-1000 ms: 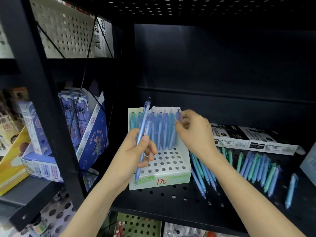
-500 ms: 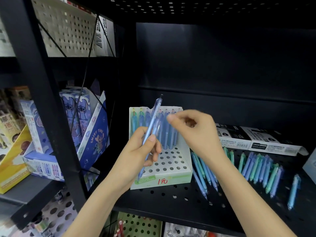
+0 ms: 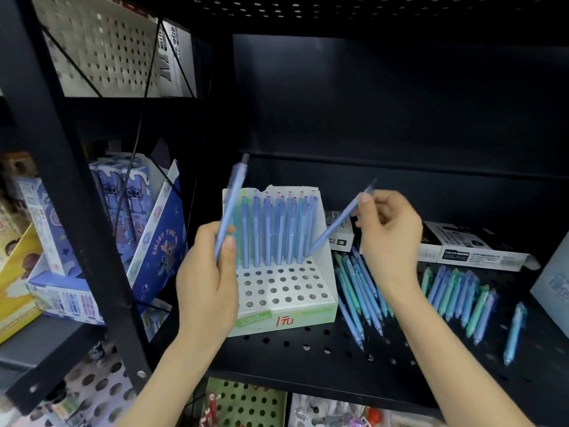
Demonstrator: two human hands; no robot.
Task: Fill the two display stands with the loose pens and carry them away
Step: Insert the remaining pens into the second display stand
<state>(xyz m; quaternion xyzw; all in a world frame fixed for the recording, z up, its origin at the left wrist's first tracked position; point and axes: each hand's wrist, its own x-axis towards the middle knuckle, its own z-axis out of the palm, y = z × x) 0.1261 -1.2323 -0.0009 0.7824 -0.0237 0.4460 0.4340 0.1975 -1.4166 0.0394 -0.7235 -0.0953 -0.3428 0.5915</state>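
Note:
A white display stand [image 3: 286,291] with rows of holes stands on the black perforated shelf [image 3: 308,349]; its back rows hold several blue pens [image 3: 277,232]. My left hand [image 3: 209,282] grips a blue pen [image 3: 232,198] upright in front of the stand's left side. My right hand [image 3: 388,238] pinches a second blue pen [image 3: 335,226] near its top, slanted with its tip down toward the stand's right back corner. Loose blue and green pens [image 3: 360,291] lie right of the stand, and more loose pens [image 3: 458,294] lie farther right. Only one stand is in view.
Black-and-white flat boxes [image 3: 468,248] lie at the shelf's back right. A pale box [image 3: 554,282] stands at the far right edge. A black upright post [image 3: 77,195] separates a left shelf with blue cartoon boxes [image 3: 123,204]. Goods show below the shelf.
My right hand has taken a blue pen from the left hand's side and carried it right, tilting it toward the stand. My left hand still holds one pen, shifted slightly left.

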